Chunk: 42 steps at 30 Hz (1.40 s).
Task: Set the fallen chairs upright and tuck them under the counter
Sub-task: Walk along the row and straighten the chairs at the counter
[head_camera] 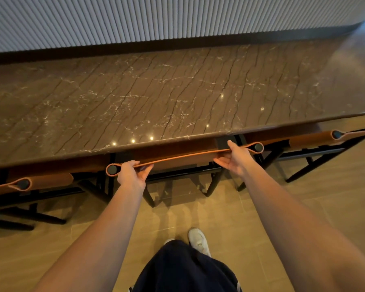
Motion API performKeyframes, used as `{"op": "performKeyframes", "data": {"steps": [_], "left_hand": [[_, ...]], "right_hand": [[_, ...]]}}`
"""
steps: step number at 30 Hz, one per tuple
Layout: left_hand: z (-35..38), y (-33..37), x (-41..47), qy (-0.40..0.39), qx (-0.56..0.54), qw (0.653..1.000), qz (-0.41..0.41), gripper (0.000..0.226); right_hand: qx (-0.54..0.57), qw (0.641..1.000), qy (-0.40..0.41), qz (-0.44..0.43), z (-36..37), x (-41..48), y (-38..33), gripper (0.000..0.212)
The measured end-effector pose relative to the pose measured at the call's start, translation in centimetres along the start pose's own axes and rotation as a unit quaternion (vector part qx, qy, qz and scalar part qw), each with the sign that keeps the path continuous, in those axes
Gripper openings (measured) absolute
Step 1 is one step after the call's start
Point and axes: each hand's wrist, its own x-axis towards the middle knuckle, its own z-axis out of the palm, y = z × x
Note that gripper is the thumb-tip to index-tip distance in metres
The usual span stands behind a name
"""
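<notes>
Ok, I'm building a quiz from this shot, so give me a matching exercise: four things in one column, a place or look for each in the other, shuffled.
1. left hand
2. right hand
3. shoe
4. counter

A. on the floor
B. holds the chair back near its right end
C. brown veined stone
D. holds the chair back near its left end

Pairs: 1-D, 2-B, 3-A, 4-C.

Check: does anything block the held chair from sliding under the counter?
Nothing visible does. The left hand and right hand grip the middle chair; the left chair and right chair stand apart. Beneath the counter is hidden.
</notes>
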Motion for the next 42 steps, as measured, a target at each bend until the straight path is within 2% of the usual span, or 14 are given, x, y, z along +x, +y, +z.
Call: {"op": "performKeyframes", "data": {"steps": [2,4,11,14,19,26,34,42], "left_hand": [[-0.1,-0.2,-0.3,-0.02,0.005,1.0,0.002,0.021],[0.2,-0.4,-1.1,-0.044,0.003,0.999,-0.005,0.033],[3.0,-4.9,-6.8,-0.095,0.058,0.994,0.001,0.054],[4.0,-7.9,-9.7,-0.139,0.067,0.988,0.008,0.061],[5.5,-15.2,-14.7,-0.237,0.131,0.962,0.033,0.045],[8.9,-28.1,-22.2,-0.314,0.181,0.932,-0.023,0.044],[15.6,-36.6,-25.6,-0.326,0.25,0.912,-0.017,0.032],[26.0,-43.3,-22.6,-0.292,0.288,0.907,-0.093,0.068]], "right_hand": [[-0.041,0.999,-0.007,-0.002,-0.6,-0.8,0.4,0.036],[-0.058,0.998,-0.002,-0.025,-1.2,-2.0,0.7,0.042],[-0.012,0.991,-0.052,-0.122,-6.7,-7.9,0.1,0.041],[0.006,0.989,-0.069,-0.133,-11.4,-9.8,-0.6,0.04],[0.024,0.987,-0.075,-0.141,-22.0,-12.1,-1.0,0.039],[0.058,0.984,-0.042,-0.163,-36.1,-14.5,-2.9,0.036],[0.085,0.979,-0.028,-0.183,-44.5,-13.2,-7.7,0.039],[0.095,0.98,0.003,-0.177,-47.9,-6.5,-16.0,0.041]]}}
